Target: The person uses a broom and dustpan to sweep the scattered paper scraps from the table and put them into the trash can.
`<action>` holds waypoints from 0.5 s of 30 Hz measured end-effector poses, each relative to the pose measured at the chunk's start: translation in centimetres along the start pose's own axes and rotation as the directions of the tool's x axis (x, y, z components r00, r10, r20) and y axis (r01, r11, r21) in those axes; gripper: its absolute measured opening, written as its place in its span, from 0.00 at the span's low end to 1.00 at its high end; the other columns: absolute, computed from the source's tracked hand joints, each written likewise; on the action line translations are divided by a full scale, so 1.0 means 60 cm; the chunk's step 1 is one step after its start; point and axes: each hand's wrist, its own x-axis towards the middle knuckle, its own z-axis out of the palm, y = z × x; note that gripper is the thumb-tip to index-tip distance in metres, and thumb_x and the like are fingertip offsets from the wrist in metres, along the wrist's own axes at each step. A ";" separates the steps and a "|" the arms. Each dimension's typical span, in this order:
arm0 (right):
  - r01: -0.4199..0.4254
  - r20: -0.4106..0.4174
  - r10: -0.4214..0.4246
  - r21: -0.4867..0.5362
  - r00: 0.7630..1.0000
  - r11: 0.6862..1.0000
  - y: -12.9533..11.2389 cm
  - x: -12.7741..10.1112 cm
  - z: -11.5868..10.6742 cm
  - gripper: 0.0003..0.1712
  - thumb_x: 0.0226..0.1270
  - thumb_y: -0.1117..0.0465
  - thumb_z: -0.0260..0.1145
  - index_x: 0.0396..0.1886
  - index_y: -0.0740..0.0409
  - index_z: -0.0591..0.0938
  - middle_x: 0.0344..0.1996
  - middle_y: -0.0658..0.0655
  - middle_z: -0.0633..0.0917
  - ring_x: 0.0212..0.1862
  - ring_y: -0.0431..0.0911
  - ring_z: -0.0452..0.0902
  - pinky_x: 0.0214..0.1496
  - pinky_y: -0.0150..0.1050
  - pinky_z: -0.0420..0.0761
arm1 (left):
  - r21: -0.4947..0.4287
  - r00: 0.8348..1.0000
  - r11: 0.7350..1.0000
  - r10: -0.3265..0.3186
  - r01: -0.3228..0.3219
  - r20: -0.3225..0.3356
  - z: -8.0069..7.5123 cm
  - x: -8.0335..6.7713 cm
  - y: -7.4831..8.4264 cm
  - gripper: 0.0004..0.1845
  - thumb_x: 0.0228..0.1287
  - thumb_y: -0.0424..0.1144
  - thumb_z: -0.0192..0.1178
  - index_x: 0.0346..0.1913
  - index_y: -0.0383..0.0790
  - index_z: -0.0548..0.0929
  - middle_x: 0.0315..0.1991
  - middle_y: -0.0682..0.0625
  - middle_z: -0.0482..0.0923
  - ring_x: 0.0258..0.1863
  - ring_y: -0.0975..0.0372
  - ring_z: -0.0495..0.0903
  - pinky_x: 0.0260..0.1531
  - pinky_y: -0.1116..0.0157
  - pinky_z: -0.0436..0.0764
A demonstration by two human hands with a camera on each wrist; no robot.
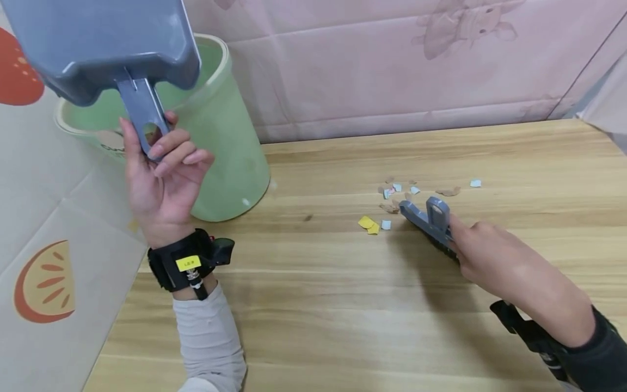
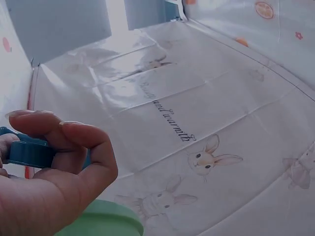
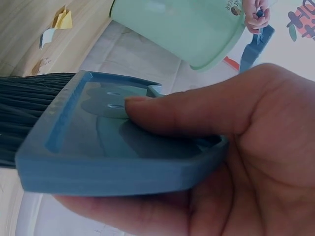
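The desk [image 1: 313, 332] has a wood-grain top and carries the bin and scraps. The green bin [image 1: 230, 163] stands upright at its far left corner. The blue dustpan [image 1: 112, 32] is raised above the desk and overlaps the bin's mouth in the head view (contact with the rim cannot be determined). The left hand [image 1: 166, 169] forms the grip on the dustpan: thumb and curled fingers pinch the handle. The blue brush [image 3: 98, 172], with black bristles, is positioned right of the desk's middle. The right hand [image 1: 499, 264] forms the grip on the brush: thumb on one face of the body, fingers against the other. Scraps lie between the desk's middle and its far edge: brown scraps [image 1: 390, 208] near the brush; yellow scraps [image 1: 369, 224] at the group's left; small blue scraps [image 1: 475, 183], one set apart toward the right edge.
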 end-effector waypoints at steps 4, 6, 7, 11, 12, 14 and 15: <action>-0.003 0.005 0.003 -0.005 1.000 1.000 0.001 0.002 0.002 0.14 0.67 0.70 0.57 0.50 0.69 0.67 0.17 0.54 0.73 0.17 0.45 0.66 0.18 0.38 0.65 | 0.048 1.000 0.999 0.006 -0.006 0.004 -0.002 -0.006 0.002 0.33 0.74 0.59 0.39 0.49 0.25 0.67 0.20 0.41 0.67 0.15 0.52 0.70 0.33 0.51 0.72; 0.010 -0.002 -0.010 -0.001 1.000 1.000 0.003 0.001 0.002 0.14 0.66 0.71 0.58 0.49 0.69 0.67 0.17 0.54 0.73 0.17 0.44 0.65 0.18 0.37 0.64 | 0.116 1.000 0.993 -0.003 0.001 0.012 -0.002 -0.016 0.005 0.28 0.76 0.54 0.43 0.49 0.24 0.67 0.20 0.41 0.67 0.16 0.52 0.71 0.35 0.50 0.73; 0.016 -0.005 -0.016 0.004 1.000 1.000 0.005 0.001 0.000 0.14 0.66 0.71 0.58 0.49 0.69 0.68 0.17 0.53 0.73 0.17 0.44 0.65 0.18 0.37 0.65 | 0.154 1.000 0.988 -0.014 0.012 0.014 -0.001 -0.022 0.007 0.25 0.76 0.50 0.45 0.50 0.24 0.68 0.20 0.41 0.67 0.17 0.52 0.70 0.36 0.50 0.73; 0.057 -0.050 -0.056 0.024 0.997 0.998 0.011 -0.002 -0.012 0.15 0.66 0.71 0.58 0.51 0.68 0.69 0.17 0.52 0.75 0.16 0.42 0.64 0.17 0.36 0.64 | 0.448 0.994 0.889 -0.112 0.094 0.014 0.006 -0.062 0.026 0.17 0.75 0.38 0.50 0.52 0.24 0.68 0.25 0.41 0.68 0.19 0.56 0.64 0.42 0.52 0.74; 0.060 -0.069 -0.059 0.021 0.996 0.998 0.012 -0.001 -0.017 0.13 0.67 0.71 0.57 0.50 0.68 0.70 0.18 0.52 0.75 0.16 0.42 0.64 0.16 0.36 0.65 | 0.553 0.991 0.825 -0.137 0.113 0.001 0.008 -0.075 0.033 0.15 0.75 0.37 0.49 0.52 0.25 0.69 0.27 0.42 0.69 0.21 0.57 0.62 0.43 0.54 0.74; 0.080 -0.140 -0.079 -0.003 0.987 0.997 0.011 0.005 -0.029 0.10 0.68 0.70 0.57 0.47 0.69 0.71 0.17 0.52 0.75 0.16 0.42 0.64 0.16 0.36 0.65 | 0.741 0.985 0.657 -0.171 0.139 -0.033 0.011 -0.103 0.050 0.13 0.77 0.34 0.45 0.53 0.27 0.72 0.31 0.44 0.71 0.24 0.58 0.64 0.45 0.57 0.75; 0.091 -0.184 -0.093 -0.020 0.979 0.996 0.010 0.013 -0.036 0.08 0.67 0.70 0.57 0.44 0.69 0.72 0.17 0.53 0.75 0.15 0.42 0.64 0.16 0.37 0.65 | 0.821 0.982 0.551 -0.180 0.149 -0.058 0.012 -0.119 0.059 0.13 0.77 0.32 0.43 0.54 0.27 0.72 0.34 0.44 0.73 0.26 0.58 0.67 0.45 0.59 0.75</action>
